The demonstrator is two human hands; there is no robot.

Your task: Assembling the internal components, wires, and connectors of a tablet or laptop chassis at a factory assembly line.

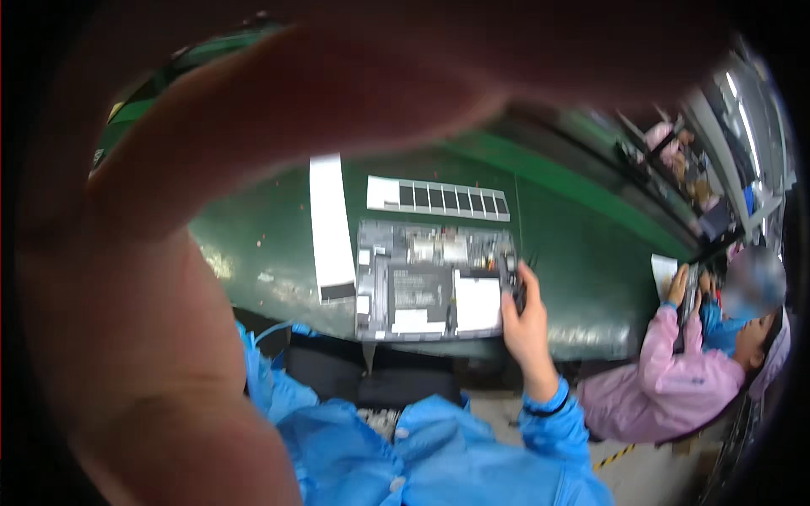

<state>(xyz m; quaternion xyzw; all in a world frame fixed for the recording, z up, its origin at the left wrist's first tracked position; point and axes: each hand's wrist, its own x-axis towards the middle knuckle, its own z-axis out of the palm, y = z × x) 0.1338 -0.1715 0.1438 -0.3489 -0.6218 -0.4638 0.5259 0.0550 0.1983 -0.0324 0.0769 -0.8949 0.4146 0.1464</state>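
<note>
An opened laptop base (pixel 418 295) lies on the green bench, with its circuit board along the far side and a dark battery (pixel 416 291) nearer me. At its right edge my right hand (pixel 529 327) grips the base, thumb on top and fingers at the side. A white patch (pixel 477 304) covers the inside near that thumb. Very close to the camera, my left hand (pixel 143 312) looms blurred across the left and top of the view. Its fingertips and anything in them cannot be made out.
Beyond the laptop base lies a white strip with dark rectangular pieces (pixel 439 199). A long white strip (pixel 332 228) lies to its left on the green bench (pixel 574 253). At the right, a person in pink (pixel 683 375) holds a flat item. Shelving (pixel 726 143) stands behind.
</note>
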